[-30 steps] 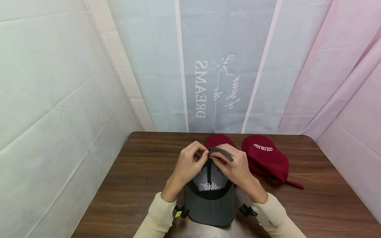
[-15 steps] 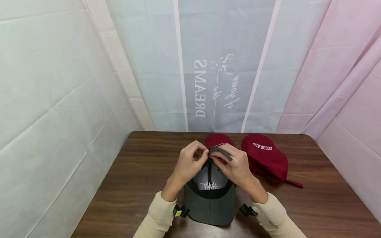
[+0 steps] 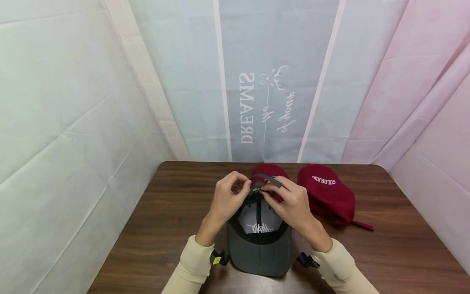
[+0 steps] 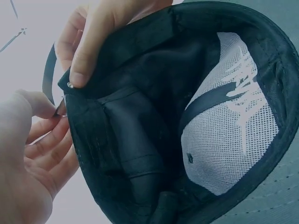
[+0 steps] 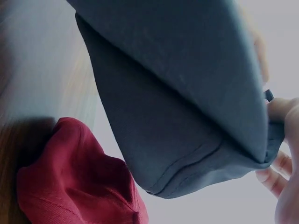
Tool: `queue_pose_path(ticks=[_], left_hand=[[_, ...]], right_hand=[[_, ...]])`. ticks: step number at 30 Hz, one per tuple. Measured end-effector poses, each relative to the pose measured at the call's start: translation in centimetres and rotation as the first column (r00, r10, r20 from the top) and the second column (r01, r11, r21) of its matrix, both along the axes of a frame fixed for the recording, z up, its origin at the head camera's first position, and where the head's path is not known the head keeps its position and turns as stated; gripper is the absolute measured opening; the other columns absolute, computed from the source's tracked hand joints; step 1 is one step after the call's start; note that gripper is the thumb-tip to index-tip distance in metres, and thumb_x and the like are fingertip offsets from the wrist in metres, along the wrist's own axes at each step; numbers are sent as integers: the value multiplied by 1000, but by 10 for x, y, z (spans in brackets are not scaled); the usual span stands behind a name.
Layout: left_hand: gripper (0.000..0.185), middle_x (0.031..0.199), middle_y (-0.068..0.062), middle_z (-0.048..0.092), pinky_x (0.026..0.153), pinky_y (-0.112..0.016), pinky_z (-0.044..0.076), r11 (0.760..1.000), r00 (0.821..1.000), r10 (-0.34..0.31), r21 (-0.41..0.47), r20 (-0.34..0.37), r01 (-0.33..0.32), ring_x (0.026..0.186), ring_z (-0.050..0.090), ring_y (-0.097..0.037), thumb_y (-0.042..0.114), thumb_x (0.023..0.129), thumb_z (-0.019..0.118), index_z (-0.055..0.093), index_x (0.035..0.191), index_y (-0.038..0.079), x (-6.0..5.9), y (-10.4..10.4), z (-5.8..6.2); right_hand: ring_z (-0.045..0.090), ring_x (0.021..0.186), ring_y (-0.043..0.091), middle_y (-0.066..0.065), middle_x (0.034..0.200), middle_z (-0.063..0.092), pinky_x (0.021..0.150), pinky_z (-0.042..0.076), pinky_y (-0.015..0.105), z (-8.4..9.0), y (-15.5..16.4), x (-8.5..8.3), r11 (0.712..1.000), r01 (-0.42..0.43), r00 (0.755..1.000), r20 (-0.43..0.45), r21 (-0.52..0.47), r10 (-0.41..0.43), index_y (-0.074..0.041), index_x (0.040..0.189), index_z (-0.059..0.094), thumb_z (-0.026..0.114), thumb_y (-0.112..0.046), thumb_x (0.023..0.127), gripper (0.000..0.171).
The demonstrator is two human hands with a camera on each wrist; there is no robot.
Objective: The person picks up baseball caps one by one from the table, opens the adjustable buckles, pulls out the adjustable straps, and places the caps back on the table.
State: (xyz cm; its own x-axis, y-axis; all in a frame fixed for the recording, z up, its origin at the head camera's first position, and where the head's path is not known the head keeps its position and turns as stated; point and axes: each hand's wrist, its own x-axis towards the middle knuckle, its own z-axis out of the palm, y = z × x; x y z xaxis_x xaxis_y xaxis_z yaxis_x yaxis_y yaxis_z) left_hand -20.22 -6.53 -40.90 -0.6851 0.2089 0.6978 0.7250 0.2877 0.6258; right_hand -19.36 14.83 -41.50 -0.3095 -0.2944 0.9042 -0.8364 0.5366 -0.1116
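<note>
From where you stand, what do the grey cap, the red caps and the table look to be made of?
Grey cap: matte woven cloth, probably cotton, going by the stitched seams; the front panel inside is white mesh with visible holes. Red caps: soft matte fabric, likely cotton twill, with stitched white lettering. Table: dark brown wood grain with a slight sheen, possibly laminate rather than solid wood.

Grey cap [image 4: 154,154], interior view.
White mesh lining visible; left hand [image 4: 28,158] and right hand [image 4: 93,32] pinch the rear strap [image 4: 46,77].

two maroon caps, one reading colorado [image 3: 327,192] and another [image 3: 269,170] beside it, are lying on the wooden table [image 3: 161,216].
</note>
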Motion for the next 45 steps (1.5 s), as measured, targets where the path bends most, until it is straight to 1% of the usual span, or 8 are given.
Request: queue_pose_path(ticks=[12,16,20,29,32,38,42,45], left_hand=[[3,85,-4,70,63,-23,57,1000,1000,15,-26,8,-14,70,65,-11,8,102,70,72,100,11,2,0,0],[6,84,-4,69,63,-24,56,1000,1000,4,-26,22,-3,69,62,-11,7,102,70,72,101,12,2,1,1],[3,85,-4,69,63,-22,55,999,999,-3,-34,36,4,70,61,-9,11,103,70,72,102,10,3,1,1],[7,93,-5,69,66,-22,56,996,996,-44,-73,74,49,75,63,-9,15,105,68,70,106,8,6,1,2],[5,99,-5,69,70,-24,60,991,990,-104,-79,91,111,80,67,-11,11,104,68,68,109,9,5,0,0],[22,112,-9,63,77,-32,62,967,975,-214,-129,62,220,88,68,-17,1,98,73,63,116,7,4,-1,-2],[24,112,-8,61,78,-33,62,969,981,-189,-157,35,192,89,66,-16,0,97,74,62,116,7,3,1,-3],[20,109,-6,62,77,-36,61,975,988,-155,-156,26,158,88,64,-14,0,98,72,62,113,8,3,2,-3]], right_hand=[[73,81,20,8,102,75,58,58,34,-3,0,1,999,34,997,65,17,-35,-7,104,79,75,-27,100,21],[72,85,19,8,105,76,56,56,31,-3,-1,2,999,28,996,85,29,-30,-8,106,80,84,-16,92,17],[74,90,20,7,106,76,61,60,35,-3,-2,2,998,30,995,97,51,-35,-10,108,81,91,-9,82,27],[72,92,21,5,100,75,70,62,40,-6,-3,-1,998,-8,999,51,67,4,-14,101,81,85,-12,90,12],[73,94,22,6,102,75,70,62,40,-6,-1,-1,998,3,998,66,65,-7,-14,102,81,86,-11,88,15],[73,93,22,6,102,76,68,61,39,-6,0,0,999,29,995,95,45,-33,-14,103,81,87,-9,86,19],[74,90,22,6,101,77,64,60,38,-7,-1,0,999,36,996,76,25,-38,-15,103,79,79,-22,97,10],[74,89,22,6,101,77,63,59,39,-7,-2,-1,999,37,998,44,7,-37,-15,104,79,69,-32,105,20]])
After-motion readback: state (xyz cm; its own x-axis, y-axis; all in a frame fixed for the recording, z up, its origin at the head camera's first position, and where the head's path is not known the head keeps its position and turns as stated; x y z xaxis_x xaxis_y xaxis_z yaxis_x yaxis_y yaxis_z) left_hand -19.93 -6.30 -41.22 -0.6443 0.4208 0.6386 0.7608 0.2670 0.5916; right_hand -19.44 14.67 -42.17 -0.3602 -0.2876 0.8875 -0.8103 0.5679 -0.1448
